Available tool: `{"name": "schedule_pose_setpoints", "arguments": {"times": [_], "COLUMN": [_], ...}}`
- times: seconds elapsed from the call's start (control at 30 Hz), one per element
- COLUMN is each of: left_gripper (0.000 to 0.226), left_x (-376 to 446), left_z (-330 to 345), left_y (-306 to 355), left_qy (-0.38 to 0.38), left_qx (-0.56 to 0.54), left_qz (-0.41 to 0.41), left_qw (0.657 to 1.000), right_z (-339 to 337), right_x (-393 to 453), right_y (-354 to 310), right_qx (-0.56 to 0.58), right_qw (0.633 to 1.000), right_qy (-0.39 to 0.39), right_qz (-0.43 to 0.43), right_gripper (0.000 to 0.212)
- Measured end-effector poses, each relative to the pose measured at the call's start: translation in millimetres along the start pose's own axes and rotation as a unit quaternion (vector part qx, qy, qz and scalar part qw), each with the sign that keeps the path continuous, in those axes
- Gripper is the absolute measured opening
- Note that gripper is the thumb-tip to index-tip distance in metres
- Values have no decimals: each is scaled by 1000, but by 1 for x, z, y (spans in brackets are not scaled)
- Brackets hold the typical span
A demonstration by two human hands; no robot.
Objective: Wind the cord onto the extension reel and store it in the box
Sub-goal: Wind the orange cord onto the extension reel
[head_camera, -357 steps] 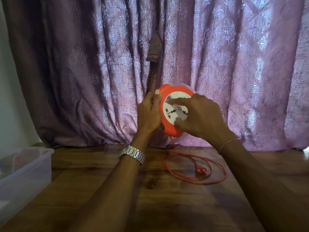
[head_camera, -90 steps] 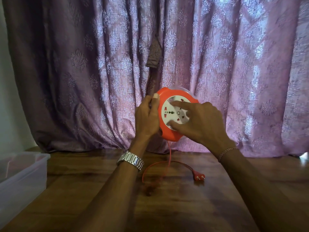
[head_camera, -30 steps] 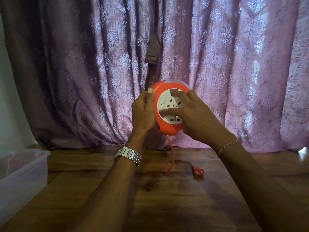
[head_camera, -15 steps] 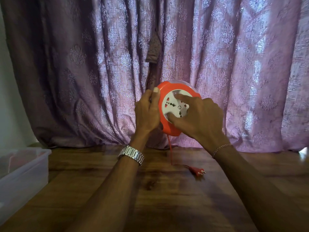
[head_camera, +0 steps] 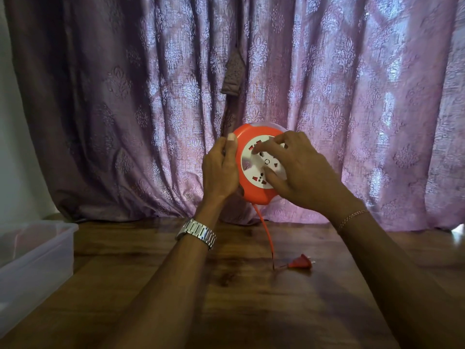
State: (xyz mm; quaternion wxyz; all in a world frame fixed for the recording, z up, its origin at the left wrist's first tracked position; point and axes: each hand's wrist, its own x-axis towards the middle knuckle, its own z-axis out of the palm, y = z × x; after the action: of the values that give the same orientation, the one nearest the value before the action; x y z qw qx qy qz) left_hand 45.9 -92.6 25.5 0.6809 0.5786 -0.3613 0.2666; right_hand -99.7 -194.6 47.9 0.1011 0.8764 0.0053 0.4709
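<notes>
Head view: the left hand grips the reel above the table, the right hand gripping its dial. Little cord remains, plug beneath; boxing into the box, well left, remains.

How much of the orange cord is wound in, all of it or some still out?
Some still out. A short length of cord hangs from the reel to the table, where the plug lies.
</notes>
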Motion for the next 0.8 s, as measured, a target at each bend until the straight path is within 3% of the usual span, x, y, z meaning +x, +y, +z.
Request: {"name": "schedule_pose_setpoints", "arguments": {"times": [0.13,0.2,0.4,0.67,0.8], "left_gripper": [52,48,45,42,42], "left_x": [2,1,-1,0,-3], "left_z": [-1,-1,2,5,5], "left_y": [-2,-1,0,-1,5], "left_qy": [-4,-9,-17,-11,-18], "left_qx": [-1,5,11,-1,8], "left_qz": [2,6,21,9,18], "left_qw": [1000,1000,1000,1000,1000], "right_z": [0,-2,-3,7,12], "right_x": [0,0,-4,0,-1], "right_y": [-4,-8,-15,-15,-18], "right_qx": [11,-32,-68,14,14], "right_qw": [989,986,993,983,973], "right_qy": [-145,-166,-92,67,85], "right_qz": [-6,6,16,173,212], "right_gripper": [63,69,50,72,75]}}
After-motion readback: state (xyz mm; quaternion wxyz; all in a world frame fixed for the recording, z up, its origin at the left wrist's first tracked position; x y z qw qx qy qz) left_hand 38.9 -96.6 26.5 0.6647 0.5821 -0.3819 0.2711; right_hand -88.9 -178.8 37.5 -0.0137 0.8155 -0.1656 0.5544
